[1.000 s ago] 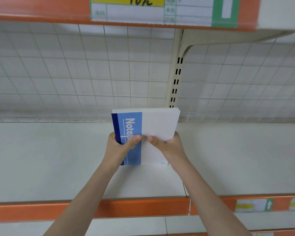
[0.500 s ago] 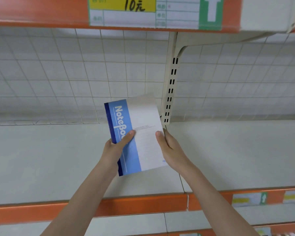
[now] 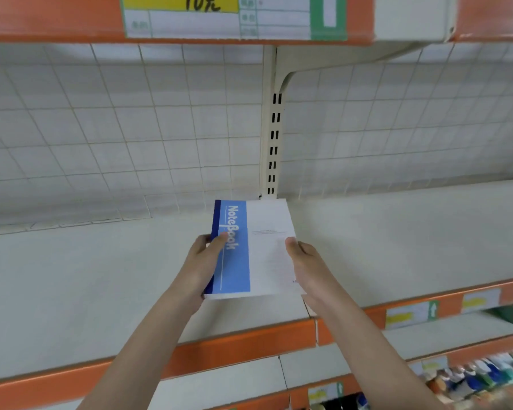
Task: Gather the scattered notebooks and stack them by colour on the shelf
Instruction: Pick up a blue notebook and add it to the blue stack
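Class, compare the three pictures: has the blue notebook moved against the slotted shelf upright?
Yes. The blue notebook, held by both hands, has turned from upright to lying flatter, its top edge now below the foot of the slotted upright.

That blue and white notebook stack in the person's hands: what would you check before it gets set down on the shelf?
1. Left hand grips the spine side of the blue and white notebook stack: ok.
2. Right hand holds the white edge: ok.
3. Stack edges squared: ok.
4. Bare spot on the cream metal shelf beneath: ok.
5. Stack resting on the shelf: cannot tell.
6. Same colour throughout the stack: cannot tell.
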